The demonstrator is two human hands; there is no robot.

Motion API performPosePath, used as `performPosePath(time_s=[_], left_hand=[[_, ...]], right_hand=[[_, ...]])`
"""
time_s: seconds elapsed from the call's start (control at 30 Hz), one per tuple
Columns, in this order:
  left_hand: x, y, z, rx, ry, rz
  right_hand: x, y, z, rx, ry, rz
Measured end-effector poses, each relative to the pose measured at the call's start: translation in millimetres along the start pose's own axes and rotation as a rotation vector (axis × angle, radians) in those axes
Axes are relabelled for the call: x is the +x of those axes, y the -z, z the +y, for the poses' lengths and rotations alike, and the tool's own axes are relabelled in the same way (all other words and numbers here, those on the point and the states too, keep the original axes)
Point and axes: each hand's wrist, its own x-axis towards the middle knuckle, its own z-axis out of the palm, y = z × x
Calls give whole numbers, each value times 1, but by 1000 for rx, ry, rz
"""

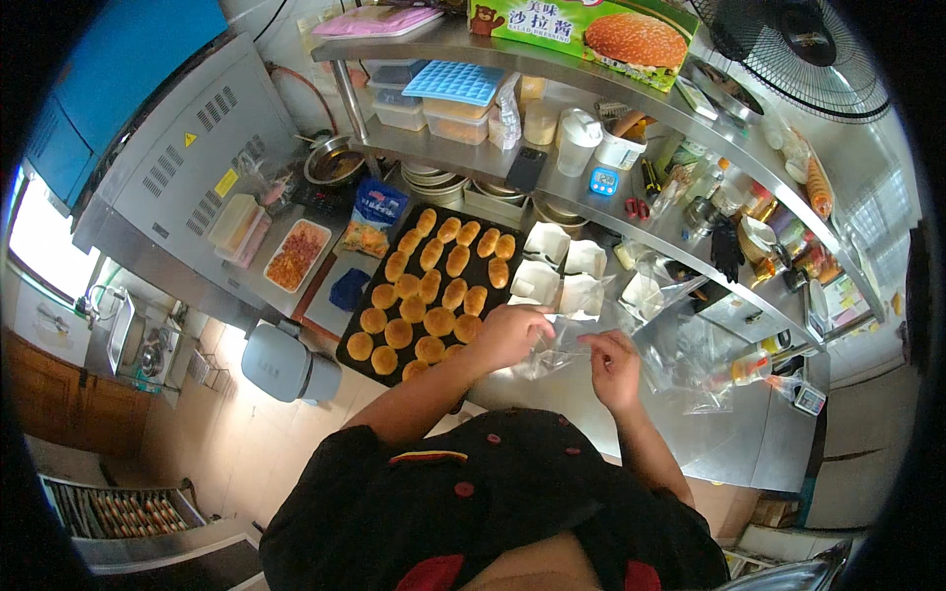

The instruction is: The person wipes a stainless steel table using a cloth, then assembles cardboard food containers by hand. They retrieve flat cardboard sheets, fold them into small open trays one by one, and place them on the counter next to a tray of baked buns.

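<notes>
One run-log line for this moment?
left hand: holds clear bag | right hand: pinches same bag | bun tray: left of hands

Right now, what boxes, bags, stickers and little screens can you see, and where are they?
Big carton: top shelf, long, green with a burger picture.
Snack bag: counter beside the bun tray, blue, white and yellow.
Timer: lower shelf, small, blue with a grey screen.
Warning stickers: grey oven, yellow.
Clear bag: held in both hands.

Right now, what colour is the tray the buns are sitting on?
Black: the baking tray under the golden-brown buns is dark, seen in the head view, the only one.
</notes>
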Motion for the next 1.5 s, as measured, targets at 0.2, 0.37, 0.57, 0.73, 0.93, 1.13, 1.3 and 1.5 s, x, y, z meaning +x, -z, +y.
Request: performPosePath(time_s=[0.2,0.37,0.57,0.73,0.93,1.13,1.3,1.5], left_hand=[[2,-9,29,432,-5,-186],[10,-29,74,384,-44,-268],[-4,-53,123,125,-328,-285],[-6,-37,134,205,-258,-443],[-5,-56,128,180,-446,-221],[9,-63,126,372,-304,-353],[13,-97,102,443,-265,-294],[37,-68,96,181,158,-563]], right_hand=[[14,19,21,803,-671,-542],[45,-29,16,988,-368,-32],[149,-44,56,765,-306,24],[167,-48,94,-7,-294,204],[123,-47,97,-833,309,155],[108,-54,118,-832,-62,-258],[93,-52,141,-1021,-88,-493],[45,-5,141,-1179,71,-765]])
